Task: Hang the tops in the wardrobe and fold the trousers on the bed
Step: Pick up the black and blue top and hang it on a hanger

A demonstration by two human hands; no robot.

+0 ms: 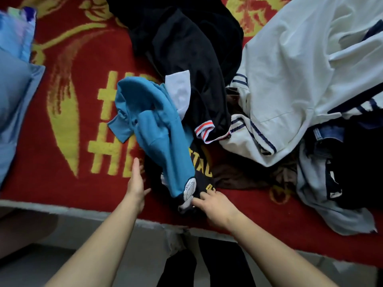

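Sprawling clothes (pixel 196 59) on red blanket (pixel 62 188)

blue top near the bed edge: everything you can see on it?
The blue top is teal, a soft-looking knit, with a collar and buttoned placket at its left end. It lies crumpled and twisted on the red blanket, draped over a black garment with yellow lettering. A white cloth shows at its far edge. The left hand is open beside it. Fingers of the right hand touch the bunched near end, grip unclear.

- A home bedroom: a bed (pixel 269 228) under a red and yellow patterned blanket (pixel 83 125).
- Blue pillow (pixel 14 104) at its left.
- Loose clothes (pixel 290 79) heaped on top.
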